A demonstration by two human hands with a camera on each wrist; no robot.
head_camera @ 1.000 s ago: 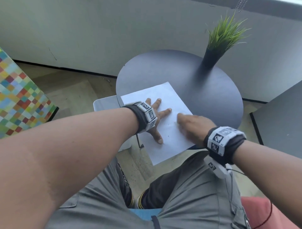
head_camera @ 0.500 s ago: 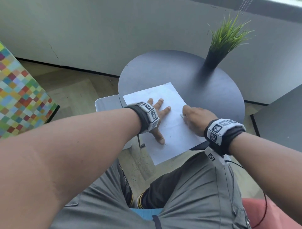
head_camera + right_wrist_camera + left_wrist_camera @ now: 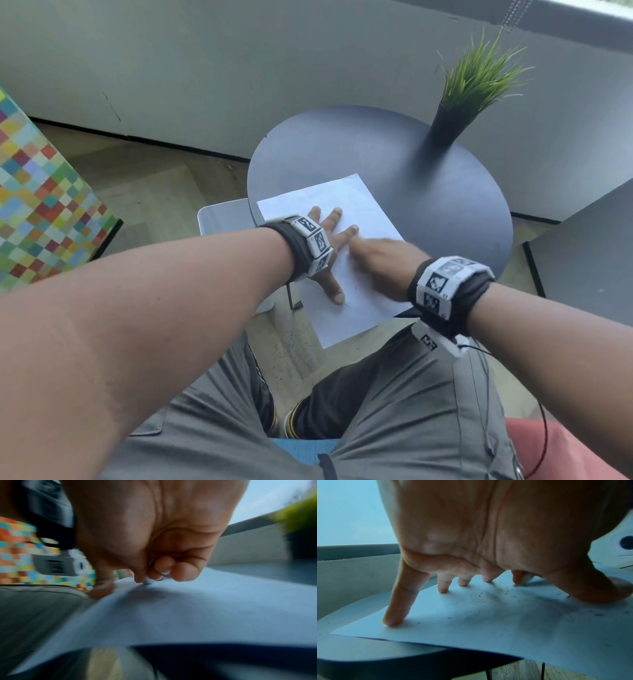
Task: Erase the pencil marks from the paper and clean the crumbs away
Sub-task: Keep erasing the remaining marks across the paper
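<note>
A white sheet of paper (image 3: 356, 205) lies on the round dark table (image 3: 428, 192), its near end hanging over the table's edge. My left hand (image 3: 330, 240) presses flat on the sheet with fingers spread. In the left wrist view, dark eraser crumbs (image 3: 479, 595) and faint smudged pencil marks (image 3: 476, 614) dot the paper (image 3: 488, 628). My right hand (image 3: 380, 260) is curled, pinching a small pale eraser (image 3: 147, 581) whose tip touches the paper (image 3: 188, 608) just right of the left hand's fingers. The right wrist view is blurred by motion.
A dark vase with green grass (image 3: 448, 126) stands at the table's far right. A colourful checkered block (image 3: 37, 205) is at the left, a grey stool (image 3: 222, 216) beside the table, a dark surface (image 3: 589, 267) at the right. My grey-trousered legs (image 3: 376, 411) sit below.
My right hand has swept left across the paper with the eraser, from near the sheet's right edge to beside the left hand's fingers. The left hand stays planted.
</note>
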